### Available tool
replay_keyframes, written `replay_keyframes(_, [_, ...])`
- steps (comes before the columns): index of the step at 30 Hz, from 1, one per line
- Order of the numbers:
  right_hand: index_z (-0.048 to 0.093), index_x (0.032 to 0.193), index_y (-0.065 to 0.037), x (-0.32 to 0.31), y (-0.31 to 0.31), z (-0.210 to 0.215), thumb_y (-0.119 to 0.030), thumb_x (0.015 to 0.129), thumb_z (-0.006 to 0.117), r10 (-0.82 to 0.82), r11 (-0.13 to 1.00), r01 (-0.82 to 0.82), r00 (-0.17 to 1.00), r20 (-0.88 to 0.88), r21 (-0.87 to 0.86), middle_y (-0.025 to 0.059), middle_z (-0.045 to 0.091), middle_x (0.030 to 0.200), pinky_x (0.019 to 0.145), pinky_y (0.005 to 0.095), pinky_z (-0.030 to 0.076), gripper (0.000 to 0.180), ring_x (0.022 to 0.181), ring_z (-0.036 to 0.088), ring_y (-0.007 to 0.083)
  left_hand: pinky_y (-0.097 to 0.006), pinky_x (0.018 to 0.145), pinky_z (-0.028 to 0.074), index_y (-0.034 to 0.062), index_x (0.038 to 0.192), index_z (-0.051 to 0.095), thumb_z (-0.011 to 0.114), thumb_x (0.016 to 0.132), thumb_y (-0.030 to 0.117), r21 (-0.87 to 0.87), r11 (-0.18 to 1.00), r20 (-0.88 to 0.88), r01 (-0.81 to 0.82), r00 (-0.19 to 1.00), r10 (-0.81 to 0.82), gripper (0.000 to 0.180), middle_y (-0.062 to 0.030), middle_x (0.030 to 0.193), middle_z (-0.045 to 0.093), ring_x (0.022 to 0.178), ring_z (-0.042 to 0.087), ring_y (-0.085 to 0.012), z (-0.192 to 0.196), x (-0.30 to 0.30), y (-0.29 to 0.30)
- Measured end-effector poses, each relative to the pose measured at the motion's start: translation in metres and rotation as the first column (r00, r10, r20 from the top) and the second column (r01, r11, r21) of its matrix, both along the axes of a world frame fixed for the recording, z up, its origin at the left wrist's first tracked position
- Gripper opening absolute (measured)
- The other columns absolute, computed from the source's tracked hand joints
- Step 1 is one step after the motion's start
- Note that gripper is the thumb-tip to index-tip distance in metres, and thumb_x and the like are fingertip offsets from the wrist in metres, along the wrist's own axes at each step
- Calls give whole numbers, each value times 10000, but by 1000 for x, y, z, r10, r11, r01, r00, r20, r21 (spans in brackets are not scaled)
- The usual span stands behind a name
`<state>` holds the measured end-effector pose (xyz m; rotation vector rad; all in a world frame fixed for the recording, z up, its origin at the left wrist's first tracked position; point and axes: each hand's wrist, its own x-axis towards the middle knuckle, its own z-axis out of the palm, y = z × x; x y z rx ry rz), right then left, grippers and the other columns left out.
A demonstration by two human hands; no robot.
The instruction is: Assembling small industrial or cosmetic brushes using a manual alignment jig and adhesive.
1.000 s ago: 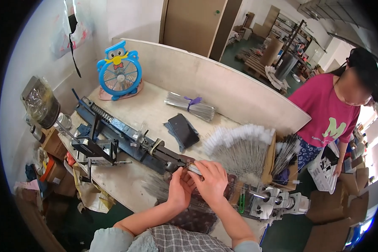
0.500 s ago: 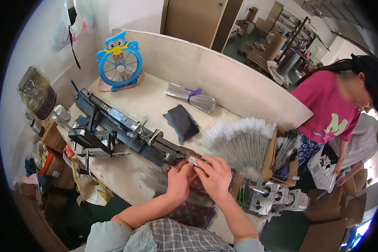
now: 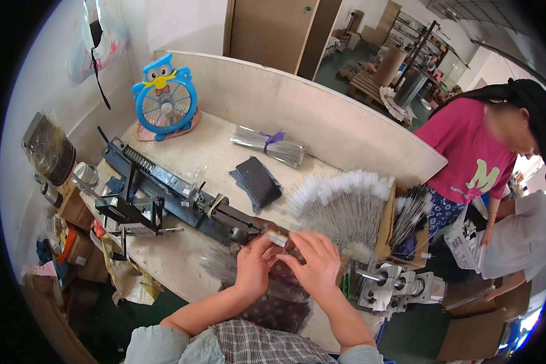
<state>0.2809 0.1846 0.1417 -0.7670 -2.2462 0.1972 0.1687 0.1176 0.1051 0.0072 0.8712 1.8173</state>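
Observation:
My left hand (image 3: 255, 264) is closed in a pinch, and what its fingertips grip is hidden. My right hand (image 3: 315, 259) is also closed, bent over the same spot with thumb and fingertips drawn together; whatever it holds is too small to name. Just beyond the fingertips shows a small pale block with a brownish edge (image 3: 276, 237), by the end of a long dark metal bench jig (image 3: 182, 191). Beneath both hands is a brown dotted cloth (image 3: 273, 312), with thin wires (image 3: 218, 267) left of it.
White-tipped wires (image 3: 340, 209) fan out beside a cardboard box (image 3: 387, 233). A metal machine (image 3: 400, 285) stands at right. Farther back are a phone (image 3: 258, 181), a tied wire bundle (image 3: 270, 145) and a blue fan (image 3: 165, 100). A person in pink (image 3: 467, 145) stands beyond the partition.
My right thumb has moved lower and its fingers have shifted, uncovering more of the pale block. The whole view has shifted slightly. In the background, a person in a pale top has moved.

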Motion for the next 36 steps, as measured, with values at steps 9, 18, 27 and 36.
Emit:
replay_keyframes(9, [673,833,-95,19,1,-4,-137,682,702,-6,1000,5,988,156,4,16,593,749,729,340,422,159,820,540,213,-367,884,432,-9,1169,447,312,921,556,15,994,-24,112,993,-112,632,-122,1122,529,995,541,-235,1,-4,-10])
replay_keyframes(18, [658,894,-85,44,-4,2,-116,736,671,35,998,-34,999,25,-55,5,631,855,709,324,467,162,840,576,202,-374,946,385,14,1346,300,377,922,504,-126,958,-216,258,935,-280,653,-144,1300,429,1141,479,-266,-4,-2,-17])
replay_keyframes(27, [681,865,-68,93,-35,-53,-144,759,672,-30,911,104,982,186,-400,65,653,787,608,310,497,130,682,628,236,-292,750,439,47,1106,545,579,864,336,-295,926,-245,-235,956,164,379,-57,972,617,910,566,-168,-61,-121,-102])
replay_keyframes(36, [657,888,-131,79,-34,-73,-271,843,525,129,803,262,801,585,-535,45,651,884,666,403,513,197,821,630,258,-372,936,411,89,1314,415,501,898,379,-189,750,-506,-634,718,479,515,-112,1267,469,1122,484,-234,-168,-398,-304])
